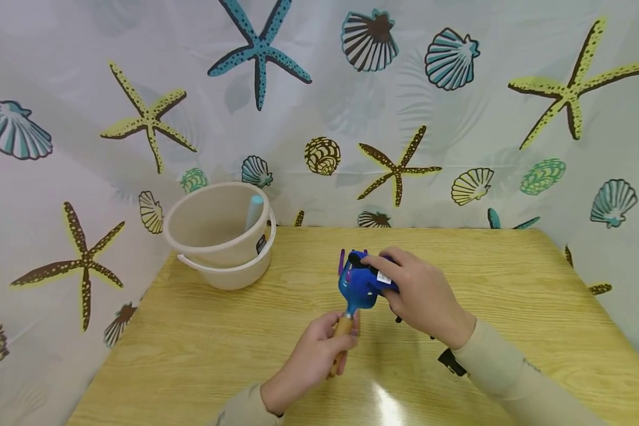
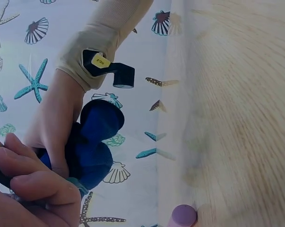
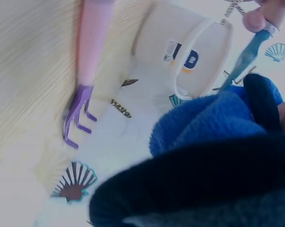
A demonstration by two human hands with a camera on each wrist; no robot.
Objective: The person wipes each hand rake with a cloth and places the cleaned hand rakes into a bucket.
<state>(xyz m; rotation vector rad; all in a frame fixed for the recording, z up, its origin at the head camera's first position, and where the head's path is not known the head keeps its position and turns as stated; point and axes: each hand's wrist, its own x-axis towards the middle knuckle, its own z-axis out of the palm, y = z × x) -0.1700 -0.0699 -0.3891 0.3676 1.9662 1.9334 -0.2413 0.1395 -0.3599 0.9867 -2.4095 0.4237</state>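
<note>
We saw the left hand (image 1: pixel 319 343) wrapped around the handle of a blue hand tool (image 1: pixel 352 305), whose head pointed up and away, above the wooden table (image 1: pixel 191 337). The right hand (image 1: pixel 420 293) gripped a blue and black plush (image 3: pixel 203 118) that met the tool's head, so both things sat between our two hands. Beyond them we saw a pink-handled purple hand rake (image 3: pixel 85 90) lying on the table, and a cream bucket (image 1: pixel 234 277) stood to the left.
</note>
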